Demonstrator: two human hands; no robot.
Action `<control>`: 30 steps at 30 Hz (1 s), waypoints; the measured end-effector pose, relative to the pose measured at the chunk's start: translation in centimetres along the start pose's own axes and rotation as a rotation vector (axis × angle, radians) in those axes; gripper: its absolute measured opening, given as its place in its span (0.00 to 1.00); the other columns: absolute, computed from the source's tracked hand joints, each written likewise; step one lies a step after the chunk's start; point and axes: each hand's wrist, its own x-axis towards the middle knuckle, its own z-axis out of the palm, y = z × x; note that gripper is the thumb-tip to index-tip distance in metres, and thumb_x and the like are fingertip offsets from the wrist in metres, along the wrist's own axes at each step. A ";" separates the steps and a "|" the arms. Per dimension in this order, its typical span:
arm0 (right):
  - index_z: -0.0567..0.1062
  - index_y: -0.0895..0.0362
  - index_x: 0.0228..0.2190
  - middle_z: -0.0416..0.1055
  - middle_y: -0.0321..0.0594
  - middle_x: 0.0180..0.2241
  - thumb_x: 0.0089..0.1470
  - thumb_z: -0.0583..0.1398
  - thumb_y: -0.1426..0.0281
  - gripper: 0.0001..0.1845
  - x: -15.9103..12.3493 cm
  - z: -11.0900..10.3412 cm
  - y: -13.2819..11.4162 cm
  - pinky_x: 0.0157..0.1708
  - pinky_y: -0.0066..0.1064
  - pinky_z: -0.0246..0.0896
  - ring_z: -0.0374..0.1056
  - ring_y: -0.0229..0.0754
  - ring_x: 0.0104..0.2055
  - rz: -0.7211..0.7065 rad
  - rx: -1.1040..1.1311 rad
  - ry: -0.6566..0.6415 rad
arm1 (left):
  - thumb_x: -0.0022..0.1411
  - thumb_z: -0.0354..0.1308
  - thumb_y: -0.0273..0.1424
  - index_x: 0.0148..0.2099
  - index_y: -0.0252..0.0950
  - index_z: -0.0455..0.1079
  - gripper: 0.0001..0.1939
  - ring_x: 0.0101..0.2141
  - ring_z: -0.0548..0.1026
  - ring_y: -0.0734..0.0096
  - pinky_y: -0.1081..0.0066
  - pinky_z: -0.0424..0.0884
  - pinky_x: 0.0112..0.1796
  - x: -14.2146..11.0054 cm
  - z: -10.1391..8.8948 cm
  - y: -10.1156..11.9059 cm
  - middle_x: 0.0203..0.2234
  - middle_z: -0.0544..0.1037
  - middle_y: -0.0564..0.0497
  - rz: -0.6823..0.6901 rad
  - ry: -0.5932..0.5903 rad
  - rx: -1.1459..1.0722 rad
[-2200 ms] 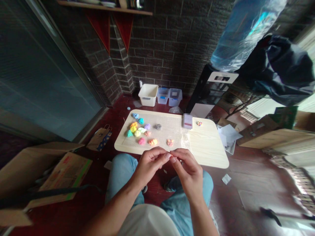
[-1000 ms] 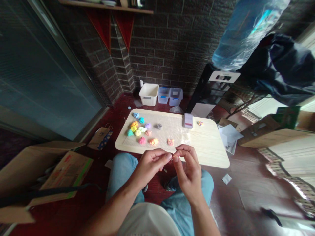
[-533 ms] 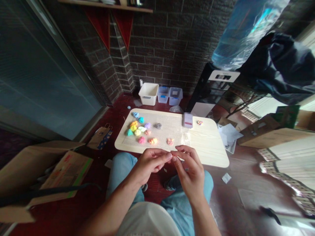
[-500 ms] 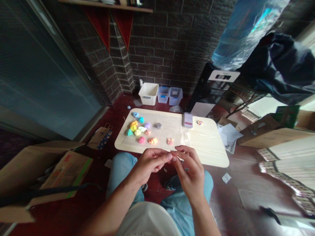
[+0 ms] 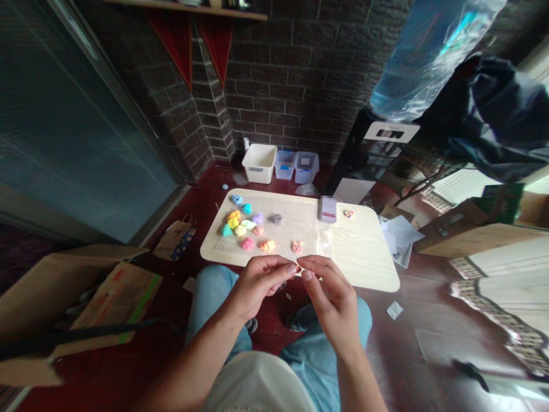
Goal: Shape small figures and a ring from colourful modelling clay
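Note:
My left hand (image 5: 266, 281) is closed in a pinch, thumb against forefinger, with a tiny reddish piece of modelling clay (image 5: 299, 268) at its fingertips. Close on the right is my right hand (image 5: 329, 290), its thumb and forefinger apart around the tip of the pinch. Both hands hover over my lap at the near table edge. Just beyond them lies a pink animal-face clay figure (image 5: 297, 246). Left of it rest an orange clay lump (image 5: 267, 245) and a dark pink lump (image 5: 247, 244). The clay piece is too small to show its shape.
Several coloured clay lumps, including a grey one (image 5: 277, 218), lie on bubble wrap (image 5: 295, 206) over the low table (image 5: 364, 252). A boxed pack (image 5: 328, 209) and a small multicoloured ball (image 5: 349, 214) are at right. A water dispenser (image 5: 349, 154) stands behind.
My right thumb and forefinger have parted and drawn slightly away from the left fingertips. The left hand keeps its pinch, and the table items have not moved.

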 end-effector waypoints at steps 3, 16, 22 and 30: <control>0.80 0.51 0.36 0.75 0.39 0.38 0.57 0.62 0.69 0.06 0.1 0.2 0.3 0.44 0.31 0.65 0.71 0.41 0.43 0.085 0.081 0.015 | 0.56 0.65 0.38 0.35 0.32 0.77 0.13 0.19 0.55 0.84 0.77 0.47 0.19 -0.3 -0.1 0.1 0.18 0.66 0.57 0.038 -0.006 0.104; 0.79 0.53 0.33 0.76 0.37 0.32 0.53 0.65 0.64 0.06 -0.1 0.4 1.0 0.37 0.30 0.66 0.70 0.39 0.35 0.314 0.315 0.056 | 0.59 0.63 0.38 0.38 0.35 0.79 0.12 0.22 0.60 0.82 0.76 0.54 0.22 -0.7 0.2 0.3 0.25 0.71 0.54 0.099 -0.059 0.224; 0.80 0.51 0.33 0.76 0.36 0.33 0.54 0.65 0.66 0.04 -0.1 0.3 0.9 0.40 0.30 0.66 0.72 0.39 0.37 0.258 0.295 0.053 | 0.57 0.64 0.38 0.35 0.32 0.78 0.12 0.23 0.61 0.81 0.76 0.56 0.23 -0.6 0.4 0.4 0.24 0.71 0.54 0.122 -0.025 0.250; 0.82 0.48 0.37 0.77 0.39 0.38 0.56 0.63 0.68 0.07 -0.2 -0.2 0.7 0.42 0.34 0.69 0.72 0.42 0.42 0.125 0.250 -0.019 | 0.56 0.65 0.38 0.31 0.33 0.73 0.12 0.20 0.56 0.82 0.77 0.52 0.21 -0.6 0.5 0.3 0.18 0.63 0.59 0.099 -0.004 0.132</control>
